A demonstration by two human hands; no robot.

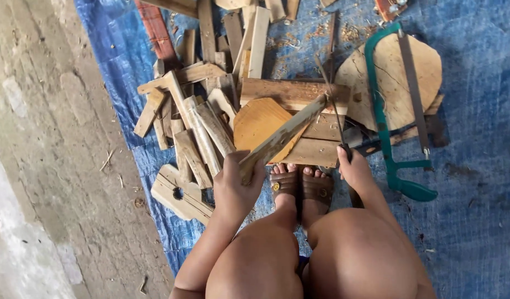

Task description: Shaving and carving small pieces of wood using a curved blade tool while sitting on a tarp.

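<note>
Hands crouch-side: left hand (pixel 235 185) grip clenched round wood strip (pixel 282 135), right hand (pixel 353 170) clutching knife (pixel 333 105) (blade thin).

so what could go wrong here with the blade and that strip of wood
1. The left hand grips the wooden strip near its lower end, in line with the blade held by the right hand; a slip along the strip might reach the fingers.
2. The sandalled feet sit just under the work, toes bare.
3. The strip rests on loose boards that may shift.
</note>
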